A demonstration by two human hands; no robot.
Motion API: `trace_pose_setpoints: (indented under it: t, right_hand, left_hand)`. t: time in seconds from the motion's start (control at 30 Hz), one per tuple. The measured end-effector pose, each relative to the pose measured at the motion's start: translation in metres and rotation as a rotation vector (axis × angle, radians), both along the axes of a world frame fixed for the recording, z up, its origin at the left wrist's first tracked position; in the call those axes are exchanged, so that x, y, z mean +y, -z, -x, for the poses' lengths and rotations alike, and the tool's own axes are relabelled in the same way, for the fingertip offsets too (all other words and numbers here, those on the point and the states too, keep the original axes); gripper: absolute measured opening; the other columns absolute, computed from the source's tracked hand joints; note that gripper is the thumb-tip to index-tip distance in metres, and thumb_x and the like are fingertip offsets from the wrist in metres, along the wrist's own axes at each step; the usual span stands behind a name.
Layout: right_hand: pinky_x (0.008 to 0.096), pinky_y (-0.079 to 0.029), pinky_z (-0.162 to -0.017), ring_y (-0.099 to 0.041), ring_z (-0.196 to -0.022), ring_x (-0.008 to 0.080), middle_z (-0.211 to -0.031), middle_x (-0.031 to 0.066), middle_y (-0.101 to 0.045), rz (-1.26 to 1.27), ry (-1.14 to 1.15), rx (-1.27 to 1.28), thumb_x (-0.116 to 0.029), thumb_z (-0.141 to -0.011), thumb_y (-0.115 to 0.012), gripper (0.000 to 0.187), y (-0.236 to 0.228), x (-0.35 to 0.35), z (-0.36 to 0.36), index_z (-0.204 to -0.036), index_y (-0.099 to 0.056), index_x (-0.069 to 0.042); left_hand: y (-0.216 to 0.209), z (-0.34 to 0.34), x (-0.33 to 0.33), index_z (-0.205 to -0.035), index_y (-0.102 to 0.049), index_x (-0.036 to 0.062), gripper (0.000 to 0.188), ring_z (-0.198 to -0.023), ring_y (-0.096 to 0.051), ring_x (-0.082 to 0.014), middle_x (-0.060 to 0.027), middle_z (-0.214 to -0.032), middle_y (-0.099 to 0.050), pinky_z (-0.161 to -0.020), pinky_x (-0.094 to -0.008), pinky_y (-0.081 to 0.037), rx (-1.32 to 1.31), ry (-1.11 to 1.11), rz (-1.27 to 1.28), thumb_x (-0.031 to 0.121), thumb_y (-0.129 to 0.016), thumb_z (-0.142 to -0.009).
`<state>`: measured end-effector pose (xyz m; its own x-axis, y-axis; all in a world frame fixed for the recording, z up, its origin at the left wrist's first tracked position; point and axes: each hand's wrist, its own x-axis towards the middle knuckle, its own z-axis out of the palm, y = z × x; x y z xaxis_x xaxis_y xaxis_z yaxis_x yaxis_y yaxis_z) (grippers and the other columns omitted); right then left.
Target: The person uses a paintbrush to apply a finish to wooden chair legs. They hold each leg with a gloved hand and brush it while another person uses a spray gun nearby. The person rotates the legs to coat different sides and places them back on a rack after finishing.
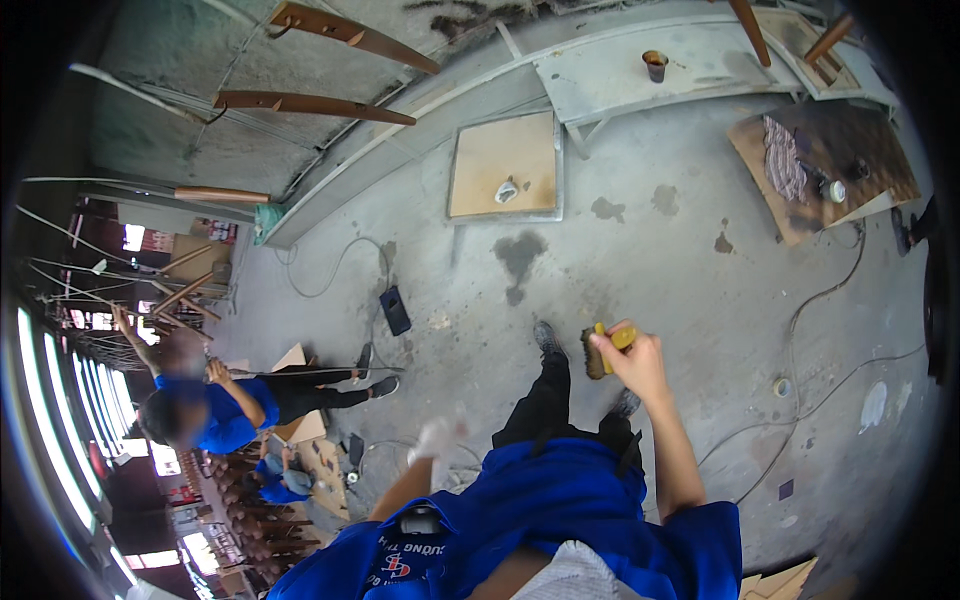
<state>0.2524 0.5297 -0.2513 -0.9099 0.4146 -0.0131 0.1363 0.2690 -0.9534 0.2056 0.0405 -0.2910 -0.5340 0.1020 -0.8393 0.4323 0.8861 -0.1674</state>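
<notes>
While the yellow brush [601,348] is pinched in the grip of the right hand [643,366] above the floor [710,310], its dark bristle strip [594,358] is aligned roughly fore-and-aft on that hand's left, and the left hand [434,440], well apart, is too blurred for its grip to be told.

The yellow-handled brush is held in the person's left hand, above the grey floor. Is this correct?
Not quite: the head view shows the yellow-handled brush in the person's right hand, not the left. It is indeed above the grey floor.
</notes>
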Motion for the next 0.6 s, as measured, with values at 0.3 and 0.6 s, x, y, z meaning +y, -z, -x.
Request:
trace_pose_setpoints:
  t: [0.3,0.6]
  right_hand:
    - [0.0446,-0.051,-0.055,-0.069,-0.057,0.0356,-0.062,0.0200,-0.066,0.025,0.271,-0.054,-0.032,-0.098,-0.072,0.038,0.047,0.000,0.033,-0.085,-0.070,0.004]
    - [0.0294,-0.055,-0.052,-0.070,-0.064,0.0200,-0.085,0.0185,-0.074,1.080,0.092,1.455,-0.021,-0.107,-0.061,0.031,-0.209,-0.035,0.206,-0.123,-0.066,0.004]
  left_hand:
    - [-0.387,0.294,0.249,-0.167,-0.025,0.0087,0.107,-0.162,-0.019,-0.0409,-0.0214,-0.176,-0.017,-0.134,-0.0513,-0.010,0.492,-0.136,-2.072,0.085,-0.043,-0.094]
    - [-0.475,0.280,0.332,-0.139,-0.061,-0.0017,0.057,-0.124,-0.065,-0.0329,-0.0203,-0.128,-0.068,-0.111,-0.0475,-0.051,0.610,-0.163,-2.119,0.045,-0.063,-0.107]
